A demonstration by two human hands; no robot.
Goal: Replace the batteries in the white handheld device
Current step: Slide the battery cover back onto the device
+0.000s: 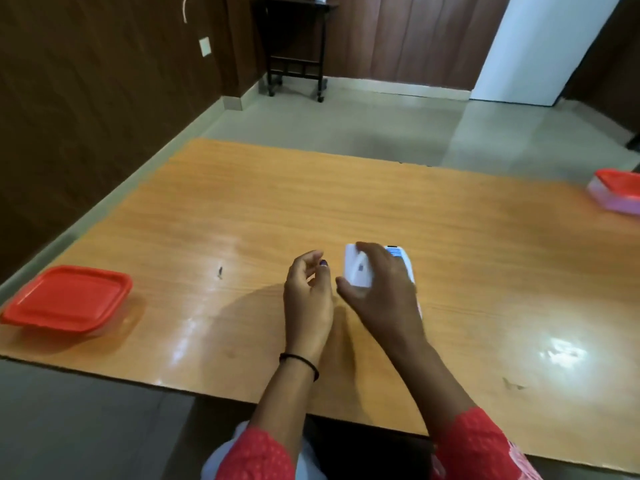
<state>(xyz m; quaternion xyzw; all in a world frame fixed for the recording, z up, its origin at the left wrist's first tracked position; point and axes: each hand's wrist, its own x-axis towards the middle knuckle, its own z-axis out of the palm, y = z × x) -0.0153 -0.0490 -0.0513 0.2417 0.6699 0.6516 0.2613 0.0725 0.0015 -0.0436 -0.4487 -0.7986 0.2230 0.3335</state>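
Wide orange wood-grain tabletop (pixel 450 237) in front of us, and the action sits near its front edge, within easy reach of the person. Far left, a flat square clear plastic box with a red lid (pixel 69 299) is parked well away from the work, lid on. A second red-lidded box (pixel 620 194) sits at the far right edge, just as far out of the way. My guess is that these hold batteries, though nothing inside them shows.

Now the right hand (pixel 381 292): its fingers (pixel 363 249) are wrapped over the top of the white handheld device with a blue label (pixel 358 271), thumb against the near end, gripping it low over the tabletop at centre. That looks like a grip for turning it to reach the battery cover. Just beside it is the left hand (pixel 306 289), with its fingers (pixel 308 258) loosely curled and nothing visible in them, likely ready to work the cover.

Smallest of all, a tiny dark speck (pixel 220 271) lies to the left, too small to identify.
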